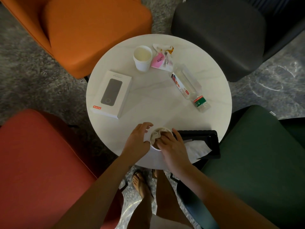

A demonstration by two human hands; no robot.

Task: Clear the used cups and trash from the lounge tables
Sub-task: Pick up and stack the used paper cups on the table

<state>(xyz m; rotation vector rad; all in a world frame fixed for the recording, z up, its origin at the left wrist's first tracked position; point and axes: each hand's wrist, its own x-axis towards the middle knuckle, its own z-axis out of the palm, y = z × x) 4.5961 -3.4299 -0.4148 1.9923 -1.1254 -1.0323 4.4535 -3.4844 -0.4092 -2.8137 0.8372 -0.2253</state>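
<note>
While your right hand (171, 146) reaches over the near paper cup (154, 147), its fingers are bent down into the cup and curled on a crumpled tissue (156, 135) inside. Your thumb lies by the cup's far rim.

Your left hand (138, 139) is just beside the cup on its left. Its fingers are loosely curved and spread wide, with nothing in them. The thumb seems to touch the cup's side, but the view is too blurry there to be sure.

The cup stands on the round white table (156, 106), at the edge nearest you, right between your two hands.

Just past your right hand sits a black tray (213, 139) with a white napkin (198, 148) lying on it.

Further ahead of your left hand lies a white box (112, 94), flat on the table. Far ahead of both hands stands a second paper cup (142, 58), upright. A pink wrapper (160, 60) lies just to its right. A clear plastic bottle (188, 85) lies on its side, well ahead of your right hand.
</note>
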